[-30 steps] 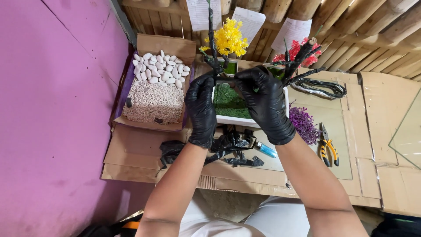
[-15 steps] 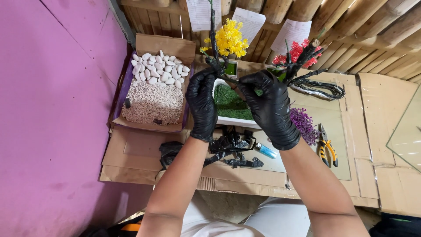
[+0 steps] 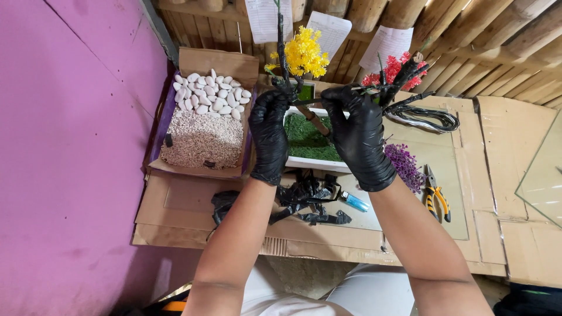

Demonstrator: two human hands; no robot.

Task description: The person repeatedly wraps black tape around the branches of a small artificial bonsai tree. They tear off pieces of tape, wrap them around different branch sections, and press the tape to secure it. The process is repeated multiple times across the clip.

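A cardboard-covered worktop (image 3: 527,234) is laid out beneath everything, set against a pink wall (image 3: 70,146) on the left. At its left end, an open cardboard box (image 3: 216,61) is seen, filled with fine gravel (image 3: 202,140) and, at the far side, white pebbles (image 3: 211,96). In the middle, a white rectangular planter (image 3: 310,162) lined with green moss (image 3: 304,137) is placed, and over it an artificial tree with a black-wrapped branch (image 3: 281,52) is held up. Yellow blossoms (image 3: 304,54) are carried at its top, red blossoms (image 3: 389,70) off to the right.

The left hand (image 3: 268,134), black-gloved, is wrapped around the dark stem, fingers curled closed on it. The right hand (image 3: 358,137), also gloved, is closed on a side twig near the red blossoms, thumb and fingers pinched together.

A coil of black wire (image 3: 430,120) is lying behind, purple flowers (image 3: 404,167) just right of the planter, yellow-handled pliers (image 3: 436,199) beyond those. Black tape scraps (image 3: 304,199) and a small blue lighter (image 3: 354,202) are scattered nearest the body.
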